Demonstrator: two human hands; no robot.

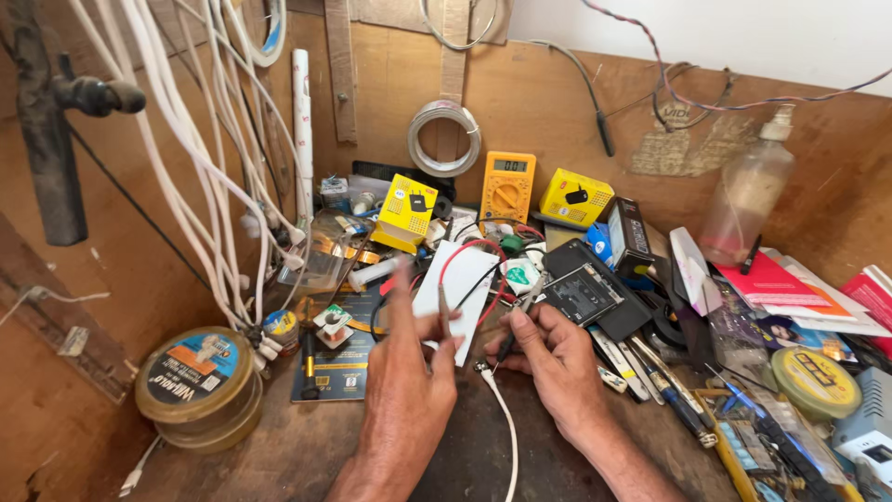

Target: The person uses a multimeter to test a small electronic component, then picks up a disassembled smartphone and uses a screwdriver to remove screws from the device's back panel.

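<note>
The red probe [443,311] stood upright between the fingers of the left hand [409,372], pinched near its tip, probably so that the point could be guided with care. The right hand [548,358] gripped the black probe [504,348] in the same pencil manner, its tip aimed down at the end of a white cable [502,418] lying on the near desk [307,446]. Both hands were therefore closed on a probe, and they met at the middle of the desk, just in front of a white card [460,279]. Red and black leads [469,251] curved from the probes back to the yellow meter [507,186], which leaned against the far wall so that its screen faced the person. On the left lay a round tin [197,381], and loose tools [650,372] lay on the right.
</note>
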